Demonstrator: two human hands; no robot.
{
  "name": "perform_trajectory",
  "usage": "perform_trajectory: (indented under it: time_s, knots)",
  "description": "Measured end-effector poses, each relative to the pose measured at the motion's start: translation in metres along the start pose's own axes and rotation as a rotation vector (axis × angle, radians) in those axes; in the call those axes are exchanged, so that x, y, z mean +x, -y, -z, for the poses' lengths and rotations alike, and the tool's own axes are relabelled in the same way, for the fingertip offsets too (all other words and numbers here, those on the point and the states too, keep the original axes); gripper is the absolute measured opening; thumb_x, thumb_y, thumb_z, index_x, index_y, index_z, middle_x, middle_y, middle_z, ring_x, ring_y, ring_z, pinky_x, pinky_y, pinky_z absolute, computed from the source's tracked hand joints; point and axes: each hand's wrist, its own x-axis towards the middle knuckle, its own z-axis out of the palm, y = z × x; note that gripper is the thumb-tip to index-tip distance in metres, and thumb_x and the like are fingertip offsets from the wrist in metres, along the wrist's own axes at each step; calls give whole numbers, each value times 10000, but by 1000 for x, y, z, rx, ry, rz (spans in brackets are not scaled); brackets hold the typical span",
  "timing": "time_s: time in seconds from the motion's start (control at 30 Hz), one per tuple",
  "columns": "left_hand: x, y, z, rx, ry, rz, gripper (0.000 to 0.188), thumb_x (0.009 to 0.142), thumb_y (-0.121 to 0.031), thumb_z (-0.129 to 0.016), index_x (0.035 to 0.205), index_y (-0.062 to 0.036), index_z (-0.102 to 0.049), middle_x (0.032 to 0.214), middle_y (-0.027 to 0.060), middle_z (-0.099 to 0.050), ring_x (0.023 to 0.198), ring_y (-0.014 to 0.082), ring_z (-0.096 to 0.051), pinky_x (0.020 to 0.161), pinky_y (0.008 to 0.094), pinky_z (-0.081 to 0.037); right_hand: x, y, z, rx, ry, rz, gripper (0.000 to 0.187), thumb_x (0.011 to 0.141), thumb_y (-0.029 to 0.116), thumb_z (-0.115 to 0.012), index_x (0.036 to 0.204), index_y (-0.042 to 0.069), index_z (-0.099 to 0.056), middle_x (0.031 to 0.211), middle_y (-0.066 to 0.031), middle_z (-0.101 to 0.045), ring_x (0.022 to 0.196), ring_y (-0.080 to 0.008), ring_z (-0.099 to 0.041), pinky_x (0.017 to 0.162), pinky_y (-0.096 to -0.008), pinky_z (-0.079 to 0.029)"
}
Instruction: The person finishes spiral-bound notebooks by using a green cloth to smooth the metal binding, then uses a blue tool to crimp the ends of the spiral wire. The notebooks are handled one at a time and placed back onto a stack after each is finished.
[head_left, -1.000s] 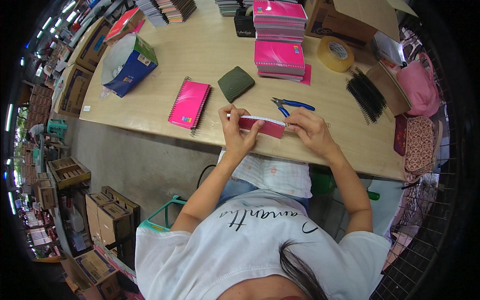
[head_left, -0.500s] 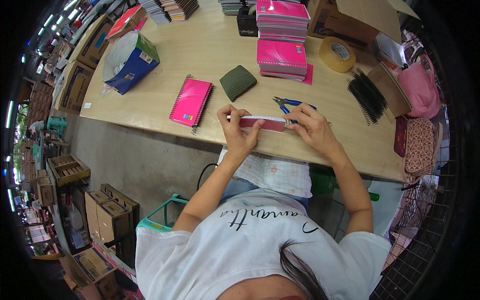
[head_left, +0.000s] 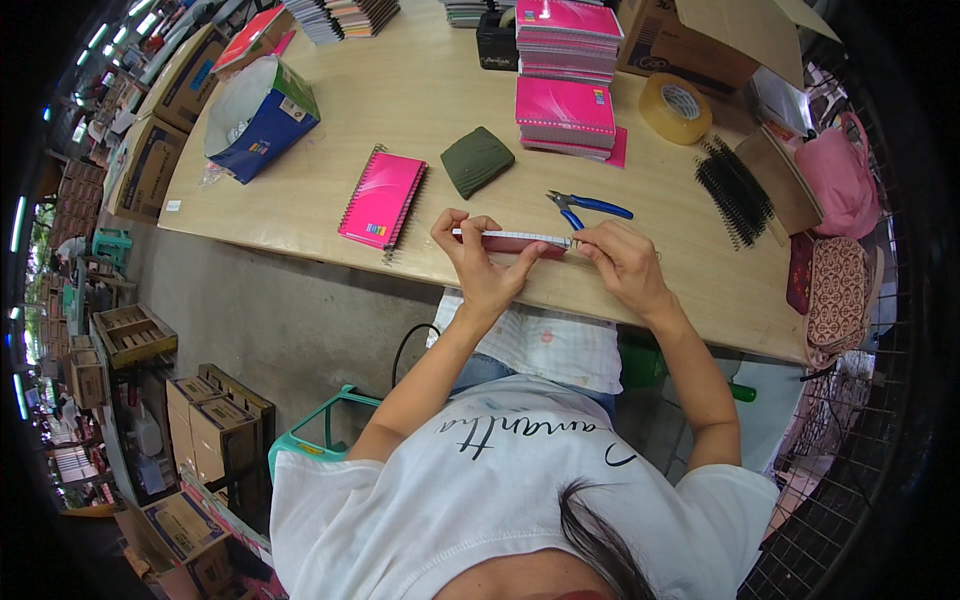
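1. Head view, hands: the left hand point(head_left: 483, 272) grips a notebook point(head_left: 512, 243) between thumb and fingers, its page edge up, above the table's point(head_left: 400, 110) near edge; the right hand point(head_left: 625, 265) has its fingers closed together at the notebook's right end; what they pinch is too small to tell.
2. Head view, table: pliers point(head_left: 606, 206) lie just beyond the right hand; a pink spiral notebook point(head_left: 382, 200) lies left of a folded green cloth point(head_left: 477, 162).

- how's the light?
- bright and even on the counter point(head_left: 330, 150), with soft shadows; white tubes point(head_left: 20, 397) glow far left.
- and sharpness?
- clear mid-frame; edges bend, corners go black.
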Motion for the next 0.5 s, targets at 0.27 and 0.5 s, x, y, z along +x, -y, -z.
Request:
perform_trajectory:
  time_s: [0.27,0.5]
  knots:
    - [1,0,-2,9,-5,-3,605,642,-342,-890,928,-16,-470,1138,170,-318,1085,297,-345,901,384,-369,8,-11,2,-161,-140,339,182,706,0,-702,879,43,-667,897,-76,-641,825,-263,-616,757,-381,-462]
    - [4,-3,0,10,4,-11,589,644,-317,-881,928,-9,-466,1122,168,-328,1062,295,-354,893,392,-372,6,-4,5,99,86,-21,175,796,13,-660,971,17,-641,901,-125,-630,830,-286,-625,704,-390,-488]
